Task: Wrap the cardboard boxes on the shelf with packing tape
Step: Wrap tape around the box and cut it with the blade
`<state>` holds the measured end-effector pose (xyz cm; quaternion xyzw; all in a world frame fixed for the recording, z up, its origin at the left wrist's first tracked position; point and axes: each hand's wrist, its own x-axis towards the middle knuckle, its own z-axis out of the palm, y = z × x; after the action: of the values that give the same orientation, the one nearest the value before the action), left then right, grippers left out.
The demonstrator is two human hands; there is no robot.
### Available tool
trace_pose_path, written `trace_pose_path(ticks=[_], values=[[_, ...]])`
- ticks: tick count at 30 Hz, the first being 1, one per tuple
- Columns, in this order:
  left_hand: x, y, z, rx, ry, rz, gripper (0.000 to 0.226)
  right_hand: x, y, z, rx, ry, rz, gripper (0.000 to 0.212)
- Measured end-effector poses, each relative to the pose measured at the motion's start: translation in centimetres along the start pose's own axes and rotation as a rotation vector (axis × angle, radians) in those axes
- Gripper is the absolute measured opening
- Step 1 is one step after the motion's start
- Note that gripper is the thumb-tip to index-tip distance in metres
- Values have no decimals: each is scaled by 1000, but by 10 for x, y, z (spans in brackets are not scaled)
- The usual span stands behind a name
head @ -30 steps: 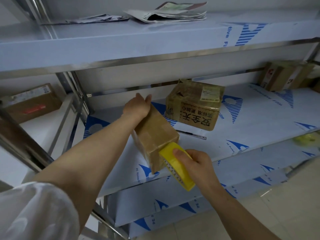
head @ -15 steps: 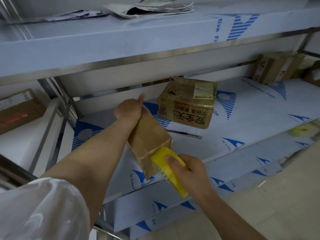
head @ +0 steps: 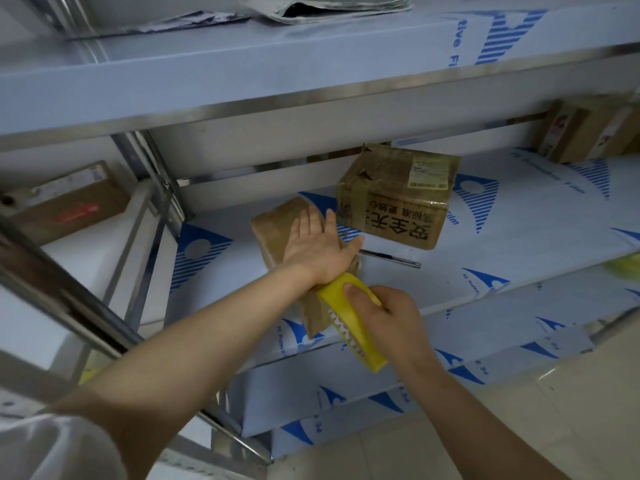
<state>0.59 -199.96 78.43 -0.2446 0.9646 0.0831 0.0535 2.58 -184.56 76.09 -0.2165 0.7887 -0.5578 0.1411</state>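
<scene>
A small brown cardboard box (head: 273,230) lies on the middle shelf (head: 485,258), its near end at the shelf's front edge. My left hand (head: 320,245) presses flat on its top with straight fingers. My right hand (head: 388,317) grips a yellow tape dispenser (head: 349,323) held against the box's near end, below my left wrist. A bigger taped box with black characters (head: 398,199) stands just behind and to the right.
A thin metal pen-like tool (head: 391,259) lies on the shelf right of the small box. More cardboard boxes stand at the far right (head: 588,133) and on the left rack (head: 65,202). Newspapers (head: 332,5) lie on the top shelf. A lower shelf (head: 450,355) juts out beneath.
My left hand has gone from gripping the box's far end to lying flat on its top. The box has tipped down onto the shelf. The dispenser stays at the near end.
</scene>
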Motion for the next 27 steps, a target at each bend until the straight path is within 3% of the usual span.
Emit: trace_pose_path(ticks=[6,10,15,17,21,23,25,27], values=[[14,-15,-10,77,88,20,85,-2,1,-1,-57,2,5,49],[45,-50,-24,101,145,-265,95,-2,5,0,-66,8,25,47],[67,-62,-19,-145,285,-219,53,2,6,4,-26,-17,48,46],[73,-76,-23,-383,324,-272,45,1,6,5,-1,-14,63,46],[50,-107,-11,-1133,363,-387,28,0,0,1,55,-37,127,42],[30,-112,9,-1407,232,-391,45,0,-9,-1,122,-56,176,40],[18,-110,19,-1514,185,-374,52,-3,-24,-5,180,-82,226,46],[14,-103,13,-1530,202,-447,44,-5,-45,-19,231,-144,232,35]])
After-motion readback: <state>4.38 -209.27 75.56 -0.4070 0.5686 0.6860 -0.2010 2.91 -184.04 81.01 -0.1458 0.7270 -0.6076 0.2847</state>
